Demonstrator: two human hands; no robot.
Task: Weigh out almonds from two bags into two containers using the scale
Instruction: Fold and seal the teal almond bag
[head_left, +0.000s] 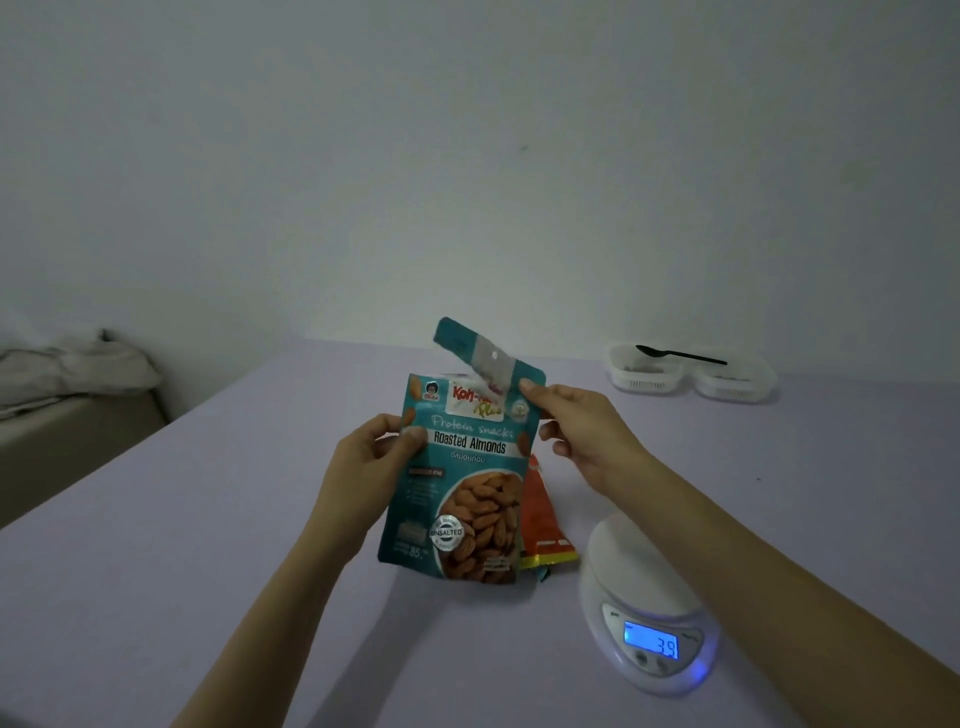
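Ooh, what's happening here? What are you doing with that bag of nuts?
A person is opening a teal almond bag, held upright. The left hand grips its left edge and the right hand pinches the top right corner, where the tear strip is partly torn off and sticks up. An orange bag lies behind it. The scale sits lit nearby, and two white containers with a black spoon wait at the far side.

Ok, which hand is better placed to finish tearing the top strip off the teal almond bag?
Right. The right hand pinches the teal almond bag at its top right corner, where the half-torn strip hangs on; the left hand grips the left edge, steadying it.
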